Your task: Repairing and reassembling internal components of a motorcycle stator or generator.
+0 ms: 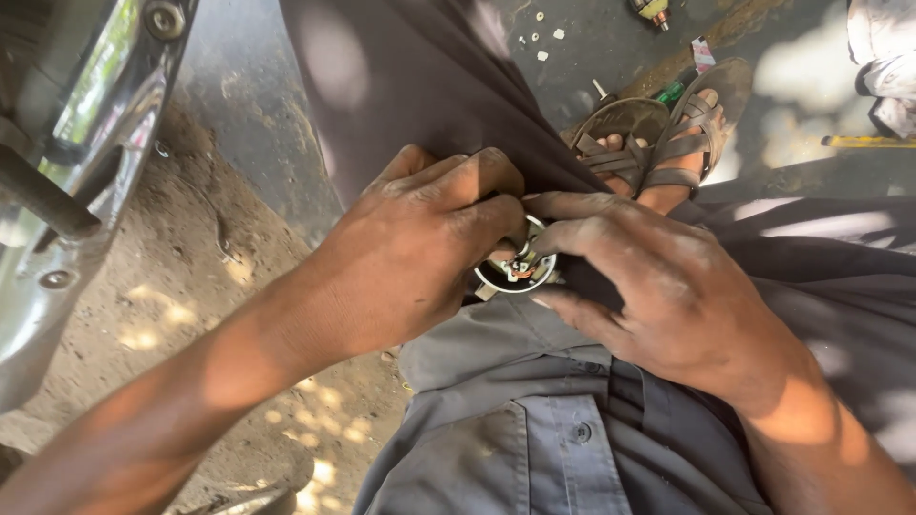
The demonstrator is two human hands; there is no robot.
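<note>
A small round metal part [516, 270] with a dark rim and copper-coloured bits inside sits between both my hands, above my lap. My left hand [420, 248] wraps around its left side, fingers curled over the top. My right hand [649, 286] pinches its right edge with thumb and forefinger. Most of the part is hidden under my fingers. My grey shirt [534, 429] and dark trousers [401, 76] lie beneath.
My sandalled feet [658, 143] rest on oily dark ground at upper right. A vehicle's metal body [76, 191] stands at the left over sandy dirt [191, 286]. Small white bits, a green object [670, 92] and a yellow tool [863, 142] lie on the ground.
</note>
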